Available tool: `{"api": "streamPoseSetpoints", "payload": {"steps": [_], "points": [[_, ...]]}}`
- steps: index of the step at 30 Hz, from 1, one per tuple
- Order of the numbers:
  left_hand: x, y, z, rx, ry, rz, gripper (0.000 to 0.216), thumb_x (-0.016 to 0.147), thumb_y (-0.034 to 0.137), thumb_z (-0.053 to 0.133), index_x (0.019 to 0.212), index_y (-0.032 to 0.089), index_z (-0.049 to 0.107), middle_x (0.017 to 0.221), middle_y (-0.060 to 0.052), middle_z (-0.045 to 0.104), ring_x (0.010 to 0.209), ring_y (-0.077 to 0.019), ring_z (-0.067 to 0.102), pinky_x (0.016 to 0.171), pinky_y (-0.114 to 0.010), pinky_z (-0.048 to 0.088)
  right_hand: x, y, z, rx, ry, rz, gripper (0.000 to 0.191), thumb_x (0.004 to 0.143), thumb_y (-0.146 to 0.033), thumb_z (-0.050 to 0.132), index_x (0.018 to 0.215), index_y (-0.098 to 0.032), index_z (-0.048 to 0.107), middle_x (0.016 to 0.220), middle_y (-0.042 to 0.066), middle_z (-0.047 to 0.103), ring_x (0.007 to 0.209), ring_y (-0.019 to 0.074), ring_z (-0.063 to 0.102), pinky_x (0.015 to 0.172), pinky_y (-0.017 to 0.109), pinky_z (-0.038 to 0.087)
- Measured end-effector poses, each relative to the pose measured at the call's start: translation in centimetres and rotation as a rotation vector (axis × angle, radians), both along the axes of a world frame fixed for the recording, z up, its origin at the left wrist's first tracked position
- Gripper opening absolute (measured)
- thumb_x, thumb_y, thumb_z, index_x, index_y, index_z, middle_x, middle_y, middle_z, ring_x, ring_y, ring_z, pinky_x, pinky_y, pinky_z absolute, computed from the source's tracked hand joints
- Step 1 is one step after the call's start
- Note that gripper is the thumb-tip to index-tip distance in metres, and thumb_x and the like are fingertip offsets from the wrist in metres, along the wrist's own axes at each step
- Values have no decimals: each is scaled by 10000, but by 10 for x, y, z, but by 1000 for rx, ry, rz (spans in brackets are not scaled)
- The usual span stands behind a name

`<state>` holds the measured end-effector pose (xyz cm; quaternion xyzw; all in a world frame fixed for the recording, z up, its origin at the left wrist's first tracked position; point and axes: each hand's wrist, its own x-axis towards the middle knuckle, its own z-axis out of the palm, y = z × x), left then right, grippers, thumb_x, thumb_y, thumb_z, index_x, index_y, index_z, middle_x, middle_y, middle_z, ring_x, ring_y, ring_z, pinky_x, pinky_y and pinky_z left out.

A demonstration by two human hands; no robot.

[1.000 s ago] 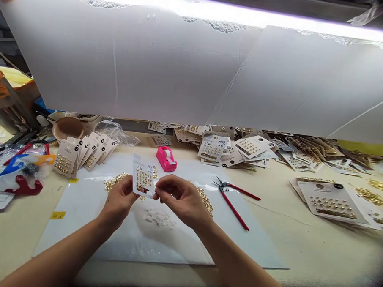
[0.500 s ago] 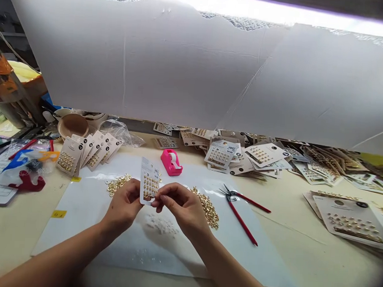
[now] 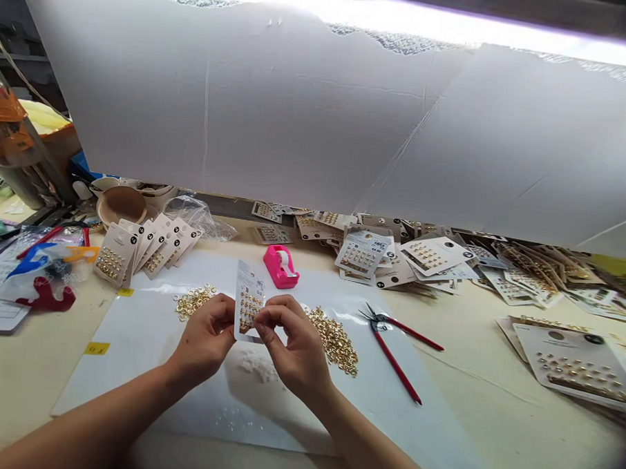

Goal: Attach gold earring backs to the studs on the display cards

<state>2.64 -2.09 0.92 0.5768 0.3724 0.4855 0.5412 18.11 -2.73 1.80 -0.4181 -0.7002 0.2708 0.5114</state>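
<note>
My left hand (image 3: 204, 340) pinches the lower edge of a white card (image 3: 249, 297) studded with rows of small gold pieces and holds it upright over a white sheet (image 3: 132, 344). My right hand (image 3: 290, 344) is closed in a pinch at the card's lower right, fingertips against it; what they hold is too small to make out. On the sheet, a heap of gold pieces (image 3: 334, 339) lies right of my right hand and a smaller one (image 3: 193, 300) left of the card. Tiny white bits (image 3: 258, 367) are scattered below my hands.
Red-handled snips (image 3: 394, 342) lie right of the heap. A pink tape dispenser (image 3: 280, 265) stands behind the card. Filled cards fan out at left (image 3: 146, 248), pile up at back (image 3: 395, 252) and lie at right (image 3: 572, 356). A brown bowl (image 3: 120, 204) and plastic bags (image 3: 42, 271) sit at left.
The card has turned more edge-on in my left hand, and my right hand has closed in against its lower right corner. The view has shifted slightly.
</note>
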Motion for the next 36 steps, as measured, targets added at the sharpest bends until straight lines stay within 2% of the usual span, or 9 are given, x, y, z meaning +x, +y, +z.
{"api": "streamPoseSetpoints", "payload": {"steps": [12, 19, 28, 36], "points": [[0, 0, 3, -13, 8, -12, 154, 759, 127, 594, 857, 182, 698, 845, -46, 535, 799, -174, 541, 717, -287, 449, 1, 0, -1, 14, -23, 12, 91, 802, -123, 554, 771, -203, 583, 783, 21, 513, 659, 140, 522, 565, 274, 464], [-1, 1, 1, -13, -6, -17, 130, 759, 212, 644, 873, 190, 702, 858, -51, 544, 818, -181, 545, 731, -289, 461, 1, 0, -1, 15, -21, -1, 95, 805, -120, 551, 778, -203, 589, 782, 25, 518, 660, 138, 522, 561, 270, 466], [0, 1, 0, -11, 0, -11, 129, 749, 224, 659, 862, 188, 709, 860, -58, 564, 856, -203, 565, 738, -300, 473, 1, 0, -1, 5, -32, 3, 92, 808, -128, 545, 776, -205, 582, 788, 27, 518, 653, 137, 524, 555, 269, 468], [-1, 0, 4, 17, 89, 0, 135, 749, 126, 588, 804, 185, 697, 848, -50, 558, 800, -176, 559, 731, -290, 469, 0, -1, 1, 35, -69, -3, 112, 785, -99, 542, 758, -203, 577, 775, 26, 522, 633, 136, 523, 539, 273, 463]]}}
